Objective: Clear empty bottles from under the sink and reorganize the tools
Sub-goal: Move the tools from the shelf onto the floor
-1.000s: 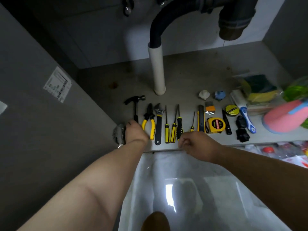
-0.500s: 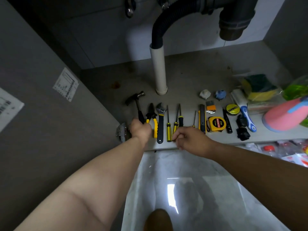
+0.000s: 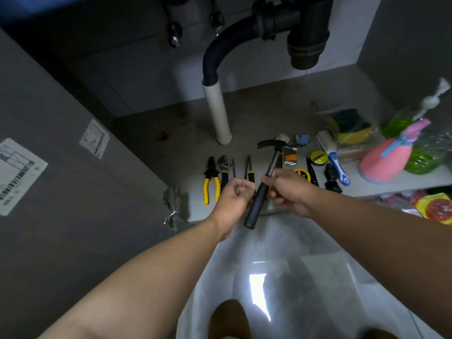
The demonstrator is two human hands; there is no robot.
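Grips the claw hammer (image 3: 273,162) in the right hand (image 3: 290,192), fingers and thumb wrapped round the shaft just below the head, head toward 12 o'clock and black handle end toward 7 o'clock, out past the front edge of the cabinet floor (image 3: 186,148). Curls the left hand (image 3: 231,199) just beside that handle, at its 9 o'clock; cannot tell whether touching it or holding anything. Looks like the tool half of the job, well under way. Already laid in a neat row along the front edge, handles toward 6 o'clock: yellow-handled pliers (image 3: 209,182), then toward 3 o'clock an adjustable wrench (image 3: 224,167) and screwdrivers (image 3: 250,169). Beyond the hands, a yellow tape measure (image 3: 304,175), a yellow-and-black tape roll (image 3: 318,156) and a blue-handled tool (image 3: 339,171). Left to do there, probably: finding the hammer a slot in that row. Harder to judge on the bottle half. At 3 o'clock of the cabinet, a pink spray bottle (image 3: 384,162) just beside a clear green bottle (image 3: 423,155), with a pack of sponges (image 3: 352,124) at 1 o'clock of the tape roll; cannot tell empty from full. No bottles to be seen round the white drain pipe (image 3: 217,111) at 12 o'clock or toward 9 o'clock of it, so clearing seems mostly done, barring those two.
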